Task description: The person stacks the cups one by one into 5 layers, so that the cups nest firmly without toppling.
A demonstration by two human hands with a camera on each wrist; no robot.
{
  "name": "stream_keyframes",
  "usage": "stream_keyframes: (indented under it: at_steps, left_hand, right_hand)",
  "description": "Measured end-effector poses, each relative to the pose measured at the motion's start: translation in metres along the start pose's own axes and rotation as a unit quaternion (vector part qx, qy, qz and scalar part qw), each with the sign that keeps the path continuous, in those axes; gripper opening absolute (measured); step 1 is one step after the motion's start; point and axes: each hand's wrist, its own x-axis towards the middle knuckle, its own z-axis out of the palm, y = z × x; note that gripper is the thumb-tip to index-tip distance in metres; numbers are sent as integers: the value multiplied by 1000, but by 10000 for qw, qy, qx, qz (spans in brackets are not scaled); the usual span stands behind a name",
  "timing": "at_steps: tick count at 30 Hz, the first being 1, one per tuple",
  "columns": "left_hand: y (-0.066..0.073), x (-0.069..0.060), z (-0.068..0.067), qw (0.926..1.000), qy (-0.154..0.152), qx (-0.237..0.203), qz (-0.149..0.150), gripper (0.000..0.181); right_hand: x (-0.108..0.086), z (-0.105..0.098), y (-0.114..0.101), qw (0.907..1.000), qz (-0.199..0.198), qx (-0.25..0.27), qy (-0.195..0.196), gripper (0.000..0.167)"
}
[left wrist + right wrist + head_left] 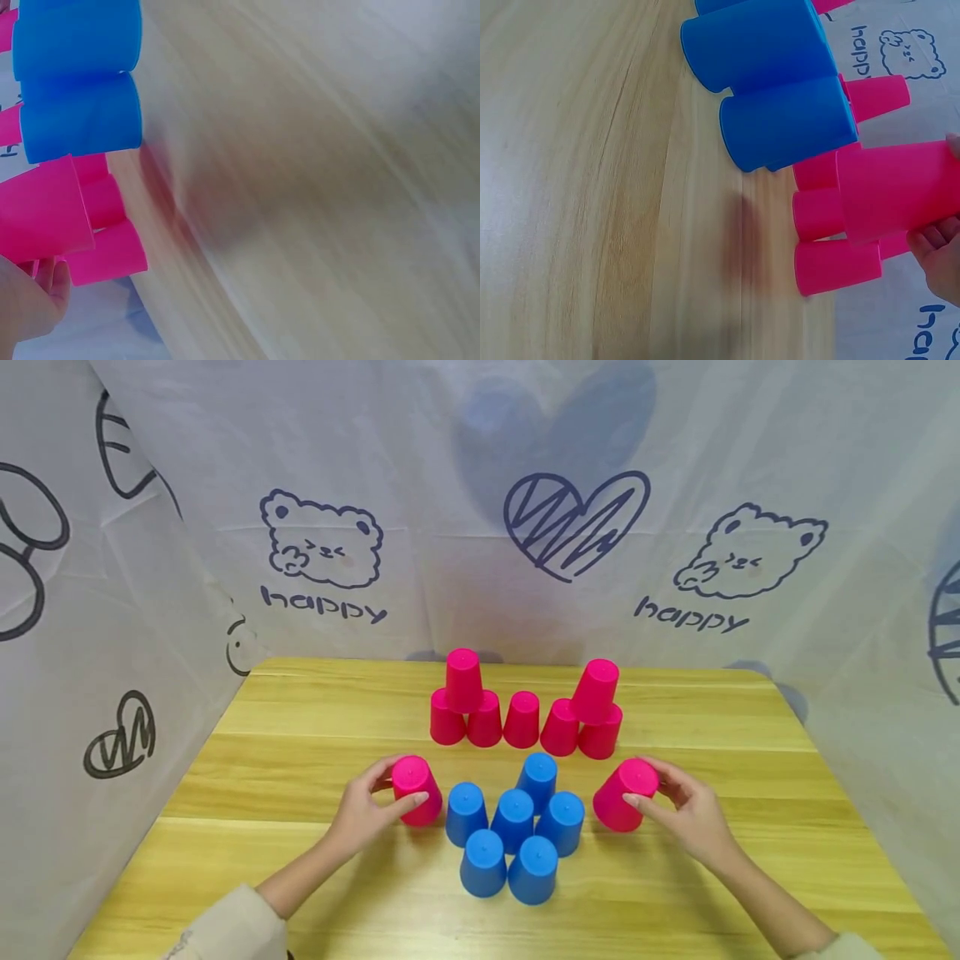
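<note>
My left hand grips an upside-down pink cup, thumb across its near side. In the left wrist view this pink cup appears raised off the table. My right hand holds another inverted pink cup; in the right wrist view that cup hangs above the wood. Between the hands stand several inverted blue cups, grouped closely. Behind them is a row of inverted pink cups, with one pink cup stacked over the left pair and another pink cup over the right pair.
Everything stands on a wooden table. A white cloth printed with bears, hearts and the word "happy" hangs along the back, and cloth also covers both sides.
</note>
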Motion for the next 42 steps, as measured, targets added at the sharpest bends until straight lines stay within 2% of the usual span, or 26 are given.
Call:
stream_keyframes:
  at_steps: [8, 18, 26, 33, 42]
  left_hand:
    - [5, 9, 0, 10000, 60, 4, 52, 51]
    - [14, 19, 5, 9996, 93, 151, 241, 53]
    - [20, 26, 8, 9992, 108, 57, 370, 53]
    - [26, 36, 10, 9994, 122, -1, 332, 52]
    - [39, 47, 19, 9992, 5, -34, 402, 54]
  right_hand:
    - [4, 2, 0, 9998, 16, 36, 186, 50]
    - [15, 5, 1, 9998, 191, 86, 0, 49]
    - [20, 11, -3, 9999, 72, 73, -10, 46]
    - [27, 15, -9, 9997, 222, -111, -18, 47]
    - [41, 21, -16, 9996, 262, -15, 55, 49]
